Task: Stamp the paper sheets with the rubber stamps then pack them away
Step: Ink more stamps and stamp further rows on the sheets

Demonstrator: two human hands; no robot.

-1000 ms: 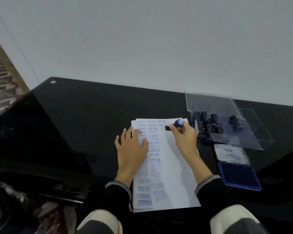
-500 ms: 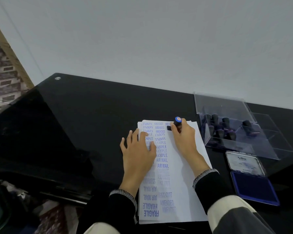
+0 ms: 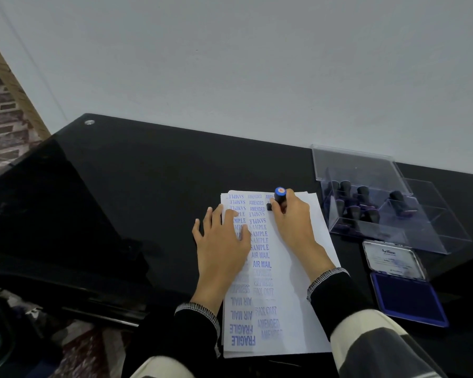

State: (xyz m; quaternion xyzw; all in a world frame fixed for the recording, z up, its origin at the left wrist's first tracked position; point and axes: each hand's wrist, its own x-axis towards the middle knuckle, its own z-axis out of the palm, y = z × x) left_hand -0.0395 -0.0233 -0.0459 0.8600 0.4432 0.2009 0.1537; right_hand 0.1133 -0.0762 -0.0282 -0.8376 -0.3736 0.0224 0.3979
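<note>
Your right hand (image 3: 291, 214) grips the rubber stamp (image 3: 279, 198) by its handle, fingers curled round it, the blue cap pointing up and a little toward the wall, its dark base touching the top sheet near the far edge. The stack of paper sheets (image 3: 292, 296) lies lengthwise, running from your body out toward the wall, and the stamp sits at its far end, in the column just right of the AMENDED marks. Your left hand (image 3: 221, 246) rests flat on the left half of the stack, fingers spread and straight, pinning the sheets to the tabletop (image 3: 137, 186).

What your next move likely turns on: the bare white strip of the sheet runs from the stamp back toward you, under and beside your right wrist, so fresh marks would go nearer your body along the sheet's long axis. The open ink pad (image 3: 404, 298) lies to your right, off the paper and close to your right forearm; the clear case (image 3: 380, 205) with the other stamps sits beyond it, also on the right. The right hand is the nearer one for both
</note>
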